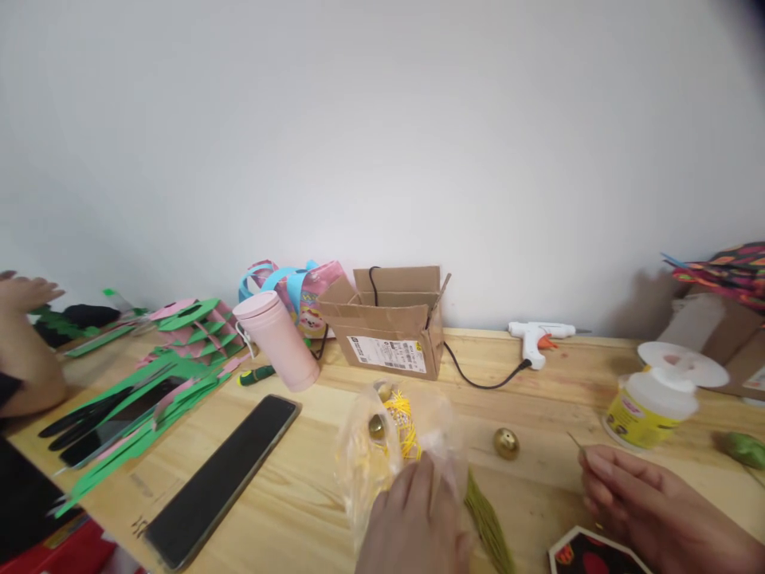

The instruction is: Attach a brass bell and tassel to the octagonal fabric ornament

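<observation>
My left hand [412, 514] reaches into a clear plastic bag [355, 486]. Its fingertips are blurred and hidden by the bag, so any grip there does not show. Inside the bag lie yellow cord [405, 422] and a gold bell-like ball [377, 427]. Between the thumb and fingertips of my right hand [645, 494] is a thin olive cord [574, 439], its short end sticking up. A gold bell [506, 443] rests on the table between my hands. An olive tassel [490, 526] lies beside the bag, and a dark octagonal plaque [591, 552] sits below my right hand.
A black phone [224, 478], a pink tumbler [278, 339] and an opened cardboard box [388, 323] stand left and behind. A corded glue gun [531, 343] lies near the wall. At right is a white bottle [651, 402]. Another person's arm [29, 351] rests by green paper pieces.
</observation>
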### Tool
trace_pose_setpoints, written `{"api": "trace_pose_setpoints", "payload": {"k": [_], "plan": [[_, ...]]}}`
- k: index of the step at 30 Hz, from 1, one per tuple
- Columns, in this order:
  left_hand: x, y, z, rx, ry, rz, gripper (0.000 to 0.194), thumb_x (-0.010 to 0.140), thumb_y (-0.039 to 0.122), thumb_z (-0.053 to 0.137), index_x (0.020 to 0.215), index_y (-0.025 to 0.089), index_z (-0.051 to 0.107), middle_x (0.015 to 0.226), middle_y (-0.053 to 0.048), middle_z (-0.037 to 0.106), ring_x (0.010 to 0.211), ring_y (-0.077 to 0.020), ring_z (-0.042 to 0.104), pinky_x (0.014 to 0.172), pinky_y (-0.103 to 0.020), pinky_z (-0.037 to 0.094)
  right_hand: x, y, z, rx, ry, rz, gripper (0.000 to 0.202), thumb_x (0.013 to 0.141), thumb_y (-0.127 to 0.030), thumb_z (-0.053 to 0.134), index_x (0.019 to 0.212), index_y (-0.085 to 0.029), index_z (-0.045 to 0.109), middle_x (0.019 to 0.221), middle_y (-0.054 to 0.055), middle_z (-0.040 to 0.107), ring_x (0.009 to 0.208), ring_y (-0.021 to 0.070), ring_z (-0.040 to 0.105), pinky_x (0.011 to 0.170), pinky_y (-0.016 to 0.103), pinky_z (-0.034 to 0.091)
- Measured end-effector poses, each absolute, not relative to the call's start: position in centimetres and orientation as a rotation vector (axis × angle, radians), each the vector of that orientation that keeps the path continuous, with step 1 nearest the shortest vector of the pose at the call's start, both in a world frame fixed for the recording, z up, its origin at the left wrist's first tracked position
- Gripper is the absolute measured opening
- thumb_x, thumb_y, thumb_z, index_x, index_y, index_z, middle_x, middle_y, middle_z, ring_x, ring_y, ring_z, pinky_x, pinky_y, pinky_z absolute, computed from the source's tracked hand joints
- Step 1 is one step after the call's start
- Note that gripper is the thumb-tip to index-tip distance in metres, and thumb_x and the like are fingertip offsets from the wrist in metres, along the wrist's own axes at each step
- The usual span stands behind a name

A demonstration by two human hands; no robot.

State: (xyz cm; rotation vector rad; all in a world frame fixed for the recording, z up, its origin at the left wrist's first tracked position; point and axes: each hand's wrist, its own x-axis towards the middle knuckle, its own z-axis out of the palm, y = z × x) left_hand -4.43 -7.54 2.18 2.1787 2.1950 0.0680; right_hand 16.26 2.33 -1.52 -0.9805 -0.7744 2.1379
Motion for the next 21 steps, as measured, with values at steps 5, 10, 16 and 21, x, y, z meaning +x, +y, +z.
{"api": "trace_pose_setpoints", "payload": {"k": [5, 10, 16, 21], "plan": [[-1.6, -4.4, 4.3, 2.154, 2.109, 0.116, 0.045, 0.074, 0.024, 0.051, 0.117, 0.014, 0.045, 0.116, -0.017, 0.051, 0.111, -0.0330, 0.040, 0.083, -0.048, 0.041, 16.4, 2.0, -1.7, -1.001, -0.785, 2.078, 0.009, 0.067, -0.025, 0.066, 0.063, -0.020, 0.059, 0.055, -0.006, 0.053, 0.050, 0.0053, 0.047, 0.050, 0.011, 0.043], [-3.3, -5.4, 5.6, 2.391, 1.955, 0.536, 0.025, 0.075, 0.030, 0.051, 0.097, 0.018, 0.057, 0.089, -0.007, 0.062, 0.083, -0.0212, 0.057, 0.072, -0.035, 0.048, 16.2, 1.9, -1.3, -1.061, -0.810, 2.004, 0.011, 0.063, -0.026, 0.068, 0.063, -0.020, 0.059, 0.055, -0.005, 0.053, 0.050, 0.0063, 0.048, 0.048, 0.012, 0.043], [-10.0, -7.7, 5.9, 2.330, 2.605, 0.800, 0.057, 0.067, 0.043, 0.056, 0.117, 0.022, 0.039, 0.111, -0.010, 0.046, 0.102, -0.0298, 0.042, 0.083, -0.049, 0.037, 15.5, 2.0, -0.5, -1.208, -1.222, 1.777, 0.025, 0.059, -0.041, 0.067, 0.058, -0.017, 0.060, 0.050, -0.003, 0.051, 0.045, 0.0087, 0.045, 0.043, 0.017, 0.040], [-11.5, -8.6, 3.7, 2.106, 2.533, 0.593, 0.070, 0.068, 0.039, 0.055, 0.127, 0.026, 0.021, 0.108, -0.010, 0.043, 0.099, -0.0284, 0.043, 0.080, -0.047, 0.040, 16.1, 2.3, 0.3, -1.325, -1.716, 1.153, 0.022, 0.060, -0.042, 0.063, 0.070, -0.023, 0.066, 0.076, 0.004, 0.065, 0.075, 0.0232, 0.057, 0.069, 0.032, 0.046]]}}
